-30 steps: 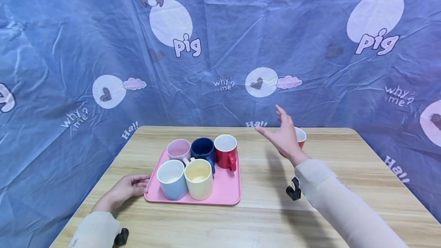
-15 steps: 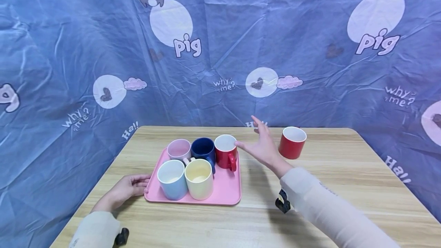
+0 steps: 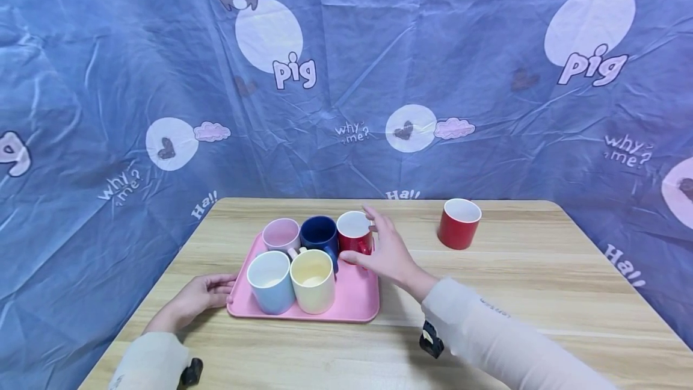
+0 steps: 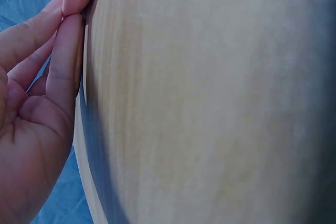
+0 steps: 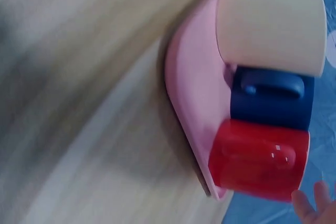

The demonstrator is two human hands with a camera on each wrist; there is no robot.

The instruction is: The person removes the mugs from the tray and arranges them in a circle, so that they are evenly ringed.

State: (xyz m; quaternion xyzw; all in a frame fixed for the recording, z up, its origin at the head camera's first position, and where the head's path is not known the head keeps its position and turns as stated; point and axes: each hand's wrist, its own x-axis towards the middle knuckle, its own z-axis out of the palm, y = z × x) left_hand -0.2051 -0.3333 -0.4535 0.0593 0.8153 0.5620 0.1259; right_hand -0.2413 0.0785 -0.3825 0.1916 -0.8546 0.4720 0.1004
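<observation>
Your right hand point(image 3: 385, 251), fingers spread, closes around the red mug point(image 3: 354, 235) at the pink tray's point(image 3: 357, 306) far right corner; grip its body squarely while your flat left hand point(image 3: 197, 297) steadies the tray's left edge

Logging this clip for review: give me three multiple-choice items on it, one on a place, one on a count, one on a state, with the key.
1. Where does the lone red ceramic mug stand?
A. on the pink plastic tray
B. on the bare wooden table, to the right of the tray
C. in the left hand

2. How many mugs stand on the tray?
A. three
B. five
C. seven

3. What is the right hand doing?
A. lying flat on the table
B. holding the lone mug in the air
C. reaching round the red mug on the tray

Key: 1 B, it stands apart on the wood; 2 B, lilac, navy and red behind, light blue and cream in front; 3 C, its thumb and fingers flank that mug, though a firm grip cannot be told.
</observation>
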